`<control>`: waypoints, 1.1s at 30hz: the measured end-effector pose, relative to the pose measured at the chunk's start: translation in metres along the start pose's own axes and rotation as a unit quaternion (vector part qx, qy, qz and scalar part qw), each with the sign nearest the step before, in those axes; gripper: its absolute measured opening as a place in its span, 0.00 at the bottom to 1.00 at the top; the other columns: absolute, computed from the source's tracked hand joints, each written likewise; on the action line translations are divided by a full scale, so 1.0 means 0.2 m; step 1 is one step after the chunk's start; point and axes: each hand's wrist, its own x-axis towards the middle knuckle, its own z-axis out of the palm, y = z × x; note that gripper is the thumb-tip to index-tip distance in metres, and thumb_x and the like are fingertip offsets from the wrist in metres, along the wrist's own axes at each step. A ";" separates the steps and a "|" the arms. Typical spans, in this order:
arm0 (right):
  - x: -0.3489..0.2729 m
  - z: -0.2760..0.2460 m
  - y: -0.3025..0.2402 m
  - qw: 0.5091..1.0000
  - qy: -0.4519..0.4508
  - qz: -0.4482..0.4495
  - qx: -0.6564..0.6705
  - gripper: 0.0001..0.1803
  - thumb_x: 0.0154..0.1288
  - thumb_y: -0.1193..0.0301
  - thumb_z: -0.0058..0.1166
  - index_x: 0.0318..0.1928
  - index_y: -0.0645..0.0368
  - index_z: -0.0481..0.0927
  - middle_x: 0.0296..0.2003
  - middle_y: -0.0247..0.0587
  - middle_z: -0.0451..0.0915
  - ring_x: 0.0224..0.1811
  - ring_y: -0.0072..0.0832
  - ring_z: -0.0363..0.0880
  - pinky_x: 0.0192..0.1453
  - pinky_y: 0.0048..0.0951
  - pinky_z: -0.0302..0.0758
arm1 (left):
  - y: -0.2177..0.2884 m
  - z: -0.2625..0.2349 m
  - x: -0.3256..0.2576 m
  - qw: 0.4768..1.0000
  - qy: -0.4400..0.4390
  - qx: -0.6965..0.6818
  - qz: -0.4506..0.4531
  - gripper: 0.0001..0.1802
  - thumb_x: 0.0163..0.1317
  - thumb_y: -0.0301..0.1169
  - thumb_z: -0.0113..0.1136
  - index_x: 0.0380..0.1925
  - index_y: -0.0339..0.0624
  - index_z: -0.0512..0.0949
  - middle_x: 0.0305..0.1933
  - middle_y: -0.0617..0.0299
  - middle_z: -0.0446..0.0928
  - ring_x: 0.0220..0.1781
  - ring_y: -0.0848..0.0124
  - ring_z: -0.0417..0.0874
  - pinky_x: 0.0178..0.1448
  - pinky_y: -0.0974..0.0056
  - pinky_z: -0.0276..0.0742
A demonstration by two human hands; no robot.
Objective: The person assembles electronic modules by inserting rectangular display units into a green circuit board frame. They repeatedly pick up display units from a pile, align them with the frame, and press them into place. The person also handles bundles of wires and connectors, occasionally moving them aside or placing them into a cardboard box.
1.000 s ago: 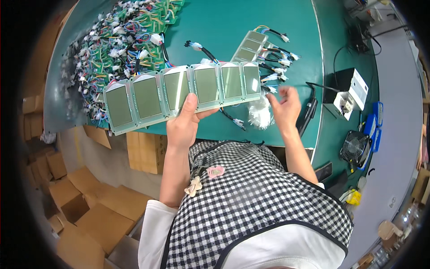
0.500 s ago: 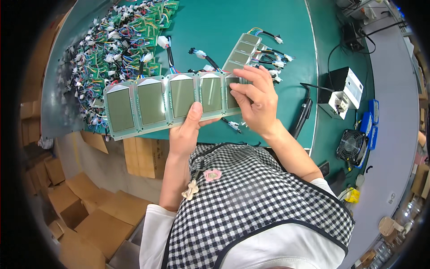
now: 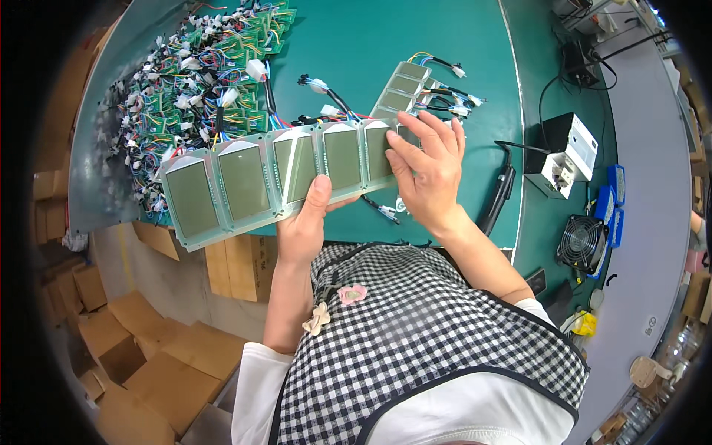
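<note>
- Head view, left hand [image 3: 302, 230]: grips the display strip [image 3: 285, 167] at the middle of its lower edge. The thumb lies on the front face; the other fingers pass behind.
- Head view, display strip: held in front of the person at the near edge of the desk [image 3: 348, 44], screens toward the camera, left end lower than the right. Five grey-green screens show, with part of a further one at the right end. Cables with white connectors [image 3: 256, 70] extend beyond its upper edge.
- Head view, right hand [image 3: 429, 167]: placed at the right end of the strip, fingers bent and slightly apart, covering part of the last screens. Whether the fingertips pinch anything cannot be told.
- Head view, second strip [image 3: 401, 93]: lies on the desk beyond the right hand, set at an angle, with cables along its right side.
- Head view, surroundings: green circuit boards [image 3: 256, 33] with wires are heaped at the left. A black corded tool [image 3: 500, 194] lies right of the right hand; a black-and-white box [image 3: 575, 148] and a black fan [image 3: 581, 241] stand farther right.
</note>
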 end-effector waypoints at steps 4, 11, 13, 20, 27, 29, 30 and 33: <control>0.04 -0.06 -0.02 0.995 -0.027 -0.003 0.097 0.12 0.39 0.67 0.63 0.26 0.57 0.77 0.35 0.39 0.74 0.43 0.37 0.69 0.50 0.43 0.58 | 0.01 0.01 0.00 0.999 0.012 -0.034 -0.003 0.21 0.63 0.32 0.42 0.54 0.33 0.60 0.50 0.50 0.69 0.47 0.60 0.76 0.45 0.56 0.80; 0.20 -0.13 -0.03 0.946 -0.281 -0.015 0.157 0.18 0.34 0.64 0.67 0.16 0.58 0.69 0.19 0.37 0.70 0.25 0.34 0.69 0.36 0.33 0.63 | 0.02 0.00 -0.03 0.999 -0.004 -0.042 -0.034 0.20 0.64 0.32 0.42 0.53 0.33 0.60 0.49 0.50 0.70 0.45 0.62 0.77 0.42 0.59 0.81; 0.20 -0.12 -0.02 0.939 -0.293 -0.005 0.181 0.16 0.36 0.66 0.65 0.17 0.59 0.70 0.20 0.38 0.70 0.26 0.35 0.69 0.35 0.33 0.63 | 0.02 -0.01 -0.04 0.998 0.006 -0.039 -0.038 0.19 0.63 0.32 0.43 0.51 0.33 0.62 0.47 0.52 0.71 0.43 0.64 0.78 0.41 0.61 0.81; 0.17 -0.08 0.01 0.941 -0.266 -0.004 0.207 0.11 0.38 0.72 0.63 0.22 0.60 0.73 0.23 0.37 0.69 0.25 0.35 0.69 0.28 0.31 0.66 | 0.02 -0.02 -0.05 0.996 0.044 -0.063 -0.038 0.17 0.63 0.32 0.45 0.48 0.33 0.65 0.43 0.54 0.73 0.41 0.66 0.78 0.39 0.64 0.82; 0.20 -0.15 0.04 0.922 -0.335 -0.076 0.178 0.18 0.34 0.68 0.67 0.24 0.58 0.71 0.25 0.36 0.68 0.32 0.37 0.68 0.38 0.34 0.64 | 0.01 -0.02 -0.04 0.994 0.022 -0.078 -0.067 0.20 0.63 0.34 0.44 0.51 0.32 0.63 0.45 0.51 0.72 0.42 0.64 0.78 0.38 0.63 0.83; 0.24 -0.17 0.03 0.908 -0.378 -0.066 0.171 0.18 0.33 0.69 0.67 0.23 0.59 0.71 0.26 0.38 0.68 0.32 0.37 0.69 0.38 0.35 0.65 | 0.01 -0.03 -0.04 0.994 0.018 -0.083 -0.073 0.20 0.62 0.34 0.44 0.51 0.32 0.63 0.45 0.51 0.72 0.42 0.64 0.79 0.38 0.63 0.83; 0.24 -0.18 0.04 0.906 -0.380 -0.071 0.173 0.17 0.33 0.69 0.67 0.23 0.59 0.71 0.26 0.38 0.68 0.32 0.37 0.69 0.38 0.35 0.65 | 0.01 -0.03 -0.03 0.993 0.016 -0.086 -0.075 0.20 0.62 0.34 0.44 0.51 0.32 0.63 0.45 0.51 0.72 0.41 0.64 0.79 0.38 0.63 0.83; 0.25 -0.18 0.05 0.906 -0.377 -0.086 0.173 0.17 0.33 0.70 0.66 0.23 0.60 0.71 0.27 0.39 0.68 0.33 0.37 0.69 0.39 0.34 0.65 | 0.01 -0.03 -0.03 0.992 0.014 -0.099 -0.081 0.20 0.62 0.34 0.45 0.51 0.33 0.63 0.44 0.51 0.73 0.41 0.64 0.79 0.38 0.63 0.83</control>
